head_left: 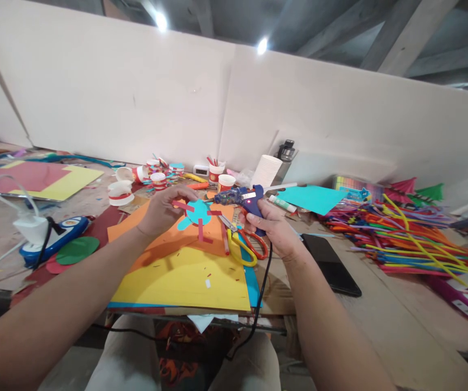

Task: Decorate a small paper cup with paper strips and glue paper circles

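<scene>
My left hand (164, 209) is closed on a light blue paper cutout (197, 213) with red paper strips stuck on it, held above the orange paper. My right hand (270, 228) grips a blue hot glue gun (240, 196) whose red light glows. The gun's nozzle points left, right at the cutout's upper edge. Its black cord (261, 293) hangs down off the table's front edge. Below the hands lie orange paper (164, 239) and yellow paper (185, 282).
Yellow and red scissors (244, 245) lie by the right hand, a black phone (331, 263) to their right. A big heap of coloured pipe cleaners (413, 239) fills the right side. Paper cups (136, 182), a teal sheet (311, 198) and a white power strip (34, 228) are further off.
</scene>
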`<action>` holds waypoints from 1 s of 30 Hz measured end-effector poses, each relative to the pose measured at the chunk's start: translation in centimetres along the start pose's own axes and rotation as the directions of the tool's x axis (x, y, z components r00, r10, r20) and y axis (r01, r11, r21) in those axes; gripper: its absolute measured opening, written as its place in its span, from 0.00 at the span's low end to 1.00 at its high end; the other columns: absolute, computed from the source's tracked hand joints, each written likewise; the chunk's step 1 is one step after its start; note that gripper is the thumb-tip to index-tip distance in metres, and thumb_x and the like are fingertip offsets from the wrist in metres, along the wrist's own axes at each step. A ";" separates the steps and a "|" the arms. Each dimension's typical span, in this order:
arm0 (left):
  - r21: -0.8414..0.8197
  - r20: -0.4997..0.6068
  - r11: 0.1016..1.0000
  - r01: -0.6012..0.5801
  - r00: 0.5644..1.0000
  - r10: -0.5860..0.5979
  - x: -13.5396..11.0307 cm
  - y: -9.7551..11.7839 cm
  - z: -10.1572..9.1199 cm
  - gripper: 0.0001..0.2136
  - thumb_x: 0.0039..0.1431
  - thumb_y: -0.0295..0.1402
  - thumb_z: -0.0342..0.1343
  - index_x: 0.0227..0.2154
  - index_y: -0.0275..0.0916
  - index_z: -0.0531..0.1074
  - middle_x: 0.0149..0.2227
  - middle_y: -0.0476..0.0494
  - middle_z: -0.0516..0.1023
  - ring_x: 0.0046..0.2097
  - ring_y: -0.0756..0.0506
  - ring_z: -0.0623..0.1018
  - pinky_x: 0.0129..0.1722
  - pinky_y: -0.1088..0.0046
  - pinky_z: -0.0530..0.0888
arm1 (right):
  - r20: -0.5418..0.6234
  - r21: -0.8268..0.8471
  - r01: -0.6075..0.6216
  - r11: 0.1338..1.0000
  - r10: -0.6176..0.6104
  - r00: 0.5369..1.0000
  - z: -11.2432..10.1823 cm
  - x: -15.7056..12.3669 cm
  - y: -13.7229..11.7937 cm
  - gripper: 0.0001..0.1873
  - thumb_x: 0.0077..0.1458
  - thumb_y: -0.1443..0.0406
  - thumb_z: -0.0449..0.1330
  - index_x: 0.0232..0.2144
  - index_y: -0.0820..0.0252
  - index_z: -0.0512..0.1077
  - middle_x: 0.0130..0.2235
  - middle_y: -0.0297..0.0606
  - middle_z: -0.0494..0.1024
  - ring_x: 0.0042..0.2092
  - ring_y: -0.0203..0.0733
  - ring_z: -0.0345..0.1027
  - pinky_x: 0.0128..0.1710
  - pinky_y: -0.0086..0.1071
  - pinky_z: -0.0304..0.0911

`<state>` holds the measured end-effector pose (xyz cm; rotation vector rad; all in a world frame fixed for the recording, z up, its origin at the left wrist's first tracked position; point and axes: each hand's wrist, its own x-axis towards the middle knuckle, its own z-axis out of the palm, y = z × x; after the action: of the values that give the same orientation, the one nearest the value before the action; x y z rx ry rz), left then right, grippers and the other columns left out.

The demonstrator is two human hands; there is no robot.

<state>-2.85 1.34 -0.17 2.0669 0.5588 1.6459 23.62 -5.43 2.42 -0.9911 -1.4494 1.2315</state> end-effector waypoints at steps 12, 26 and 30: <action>0.038 0.020 0.999 0.034 0.999 -0.035 0.0 0.3 0.0 0.13 0.48 0.43 0.67 0.29 0.39 0.75 0.34 0.40 0.82 0.37 0.43 0.81 0.39 0.66 0.76 | -0.054 -0.116 0.029 0.993 -0.035 0.998 -0.3 0.2 0.2 0.17 0.48 0.57 0.65 0.38 0.58 0.67 0.31 0.30 0.72 0.27 0.31 0.57 0.28 0.27 0.52; -0.069 -0.097 0.974 0.217 0.970 -0.223 0.6 0.6 0.0 0.18 0.40 0.42 0.72 0.31 0.38 0.75 0.34 0.43 0.81 0.36 0.45 0.80 0.37 0.69 0.77 | -0.413 -0.741 -0.310 0.595 -0.041 0.910 -3.7 2.8 4.1 0.07 0.48 0.65 0.65 0.30 0.61 0.72 0.36 0.52 0.77 0.44 0.54 0.70 0.42 0.40 0.62; -0.106 -0.083 0.968 0.226 0.968 -0.235 0.7 0.5 0.0 0.16 0.40 0.40 0.72 0.31 0.38 0.76 0.33 0.43 0.81 0.33 0.45 0.80 0.34 0.69 0.77 | -0.455 -0.847 -0.327 0.418 -0.255 0.853 -2.1 2.3 3.2 0.11 0.52 0.65 0.63 0.37 0.66 0.73 0.44 0.58 0.75 0.51 0.56 0.67 0.48 0.44 0.60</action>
<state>-2.64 1.31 0.68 1.7881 0.7089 1.6071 25.23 -2.29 -0.28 -1.9299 -1.6022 -0.0432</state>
